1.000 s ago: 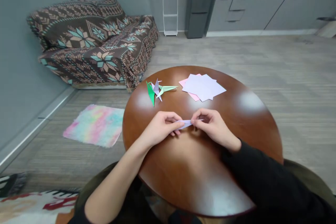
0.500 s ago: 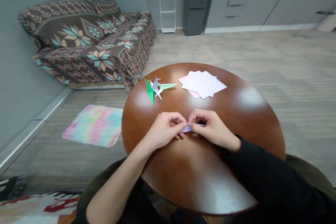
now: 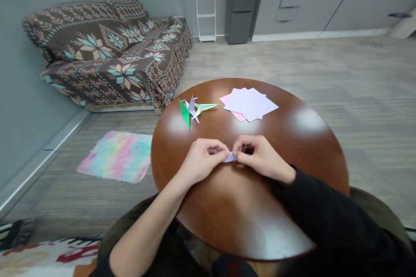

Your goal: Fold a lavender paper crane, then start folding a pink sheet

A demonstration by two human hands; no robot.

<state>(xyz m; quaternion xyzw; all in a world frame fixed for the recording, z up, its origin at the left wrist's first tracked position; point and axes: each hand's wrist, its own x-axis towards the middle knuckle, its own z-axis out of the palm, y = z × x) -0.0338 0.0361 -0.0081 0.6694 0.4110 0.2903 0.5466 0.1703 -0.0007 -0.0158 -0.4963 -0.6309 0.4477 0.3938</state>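
Between my two hands is a small folded piece of lavender origami paper, mostly covered by fingers. My left hand pinches its left end between thumb and fingers. The right end is pinched by my right hand, thumb in front. Both hands rest low over the near middle of the round wooden table. Beyond the left hand lie folded paper cranes: a green one, a purple one and a pale green one. A fanned stack of lavender paper sheets lies past the right hand.
Pink paper peeks out under the stack. A sofa with a patterned cover stands beyond the table at left, a fluffy pastel mat on the floor before it. Grey kitchen cabinets line the back.
My fingertips have drawn slightly apart, and a bit more of the lavender paper shows between them. Both hands still pinch it. The cranes and stack stay put.
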